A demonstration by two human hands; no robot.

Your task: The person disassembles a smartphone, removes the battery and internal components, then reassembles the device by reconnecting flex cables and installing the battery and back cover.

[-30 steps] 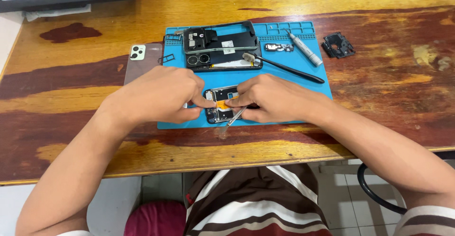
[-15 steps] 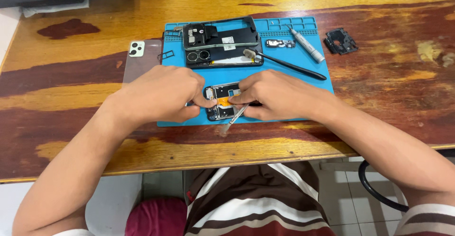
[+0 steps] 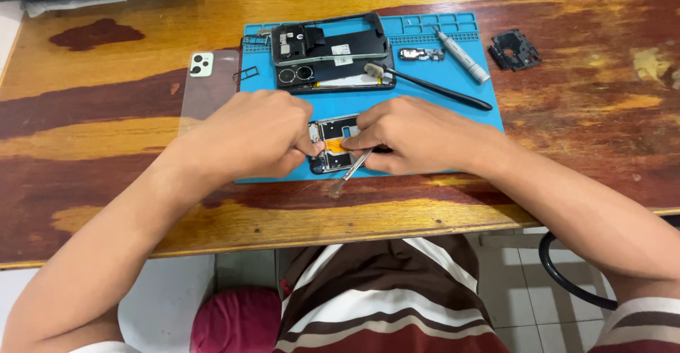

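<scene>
An opened phone body (image 3: pixel 330 142) with an orange flex strip lies at the front of a blue repair mat (image 3: pixel 425 76). My left hand (image 3: pixel 248 137) grips its left side, fingers curled. My right hand (image 3: pixel 414 133) presses on its right side and holds a metal tool (image 3: pixel 348 174) whose tip points toward the table's front edge. Most of the phone body is hidden under both hands.
On the mat's far part lie a black phone frame with camera rings (image 3: pixel 329 52), a black brush (image 3: pixel 432 88), a grey screwdriver (image 3: pixel 462 57) and a small part (image 3: pixel 421 54). A clear back cover (image 3: pixel 207 87) lies left of the mat; a black piece (image 3: pixel 515 48) lies right.
Both hands stay on the phone body with only slight finger shifts. The view has shifted slightly.
</scene>
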